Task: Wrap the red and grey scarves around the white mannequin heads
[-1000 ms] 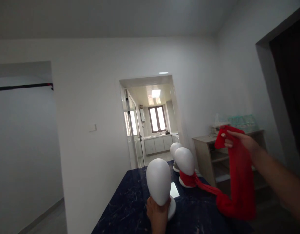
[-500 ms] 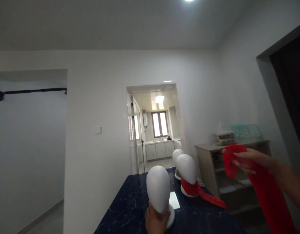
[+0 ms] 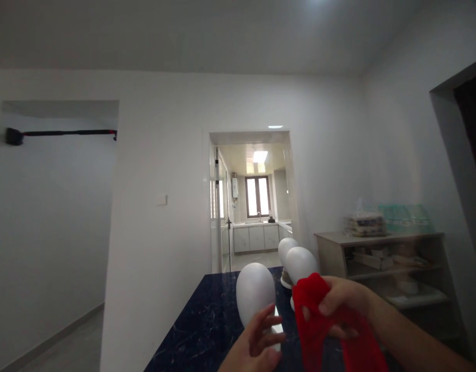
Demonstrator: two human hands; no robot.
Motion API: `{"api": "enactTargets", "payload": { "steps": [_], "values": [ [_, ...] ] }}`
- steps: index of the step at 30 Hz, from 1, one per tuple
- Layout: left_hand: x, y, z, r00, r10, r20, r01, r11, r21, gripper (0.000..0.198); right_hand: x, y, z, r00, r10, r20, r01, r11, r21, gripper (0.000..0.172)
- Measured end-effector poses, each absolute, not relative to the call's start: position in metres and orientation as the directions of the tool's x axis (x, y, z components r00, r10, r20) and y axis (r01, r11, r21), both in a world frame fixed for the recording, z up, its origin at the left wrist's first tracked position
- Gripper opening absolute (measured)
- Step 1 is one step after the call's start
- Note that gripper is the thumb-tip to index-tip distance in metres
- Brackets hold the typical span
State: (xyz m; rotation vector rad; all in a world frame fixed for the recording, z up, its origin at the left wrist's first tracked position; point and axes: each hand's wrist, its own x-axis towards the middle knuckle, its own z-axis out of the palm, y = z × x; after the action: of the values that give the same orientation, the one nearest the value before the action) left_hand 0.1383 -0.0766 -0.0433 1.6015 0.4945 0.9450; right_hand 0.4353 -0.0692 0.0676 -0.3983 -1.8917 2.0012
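Red scarf (image 3: 323,330): a length of bright red, loosely knit or mesh-like fabric, gathered into a bunch at its upper end and falling in a broad band down and right out of the bottom of the view. It is held low in the centre-right, just in front of the mannequin heads, by the right hand (image 3: 340,305), whose fingers are curled closed round the bunched upper end, thumb side pressed into the cloth. Left hand (image 3: 257,338): raised from the lower edge with palm turned up and fingers spread and loosely bent, holding nothing; its fingertips are just beside the scarf and close to the neck of the nearest head, though whether they touch it cannot be told. Nearest mannequin head (image 3: 255,294): plain white, smooth, featureless, egg-shaped and upright. Second mannequin head (image 3: 302,264): same kind, standing behind and to the right, its lower part hidden by the scarf. Third mannequin head (image 3: 285,249): partly visible behind the second. Table (image 3: 207,320): dark navy top with pale marble-like veining, bearing all three heads. Shelf unit (image 3: 393,268): light wood, open-fronted, against the right wall, with small items on its shelves and packets on top. Room: white walls and ceiling; a central doorway (image 3: 253,196) opening onto a lit kitchen with white cabinets and a window; at left, a recess crossed by a dark rod (image 3: 63,133).
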Motion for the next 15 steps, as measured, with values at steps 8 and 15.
{"api": "enactTargets", "payload": {
  "steps": [8,15],
  "values": [
    [0.171,-0.062,-0.046,0.519,0.818,0.249,-0.317,-0.086,0.945,0.053,0.397,-0.053,0.031,-0.92,0.384,-0.076,0.03,-0.123,-0.992,0.032],
    [0.152,-0.048,-0.05,0.586,0.807,0.079,-0.554,0.327,0.765,0.042,0.403,-0.048,-0.012,-0.854,0.51,-0.101,-0.007,-0.206,-0.979,0.041]
  ]
}}
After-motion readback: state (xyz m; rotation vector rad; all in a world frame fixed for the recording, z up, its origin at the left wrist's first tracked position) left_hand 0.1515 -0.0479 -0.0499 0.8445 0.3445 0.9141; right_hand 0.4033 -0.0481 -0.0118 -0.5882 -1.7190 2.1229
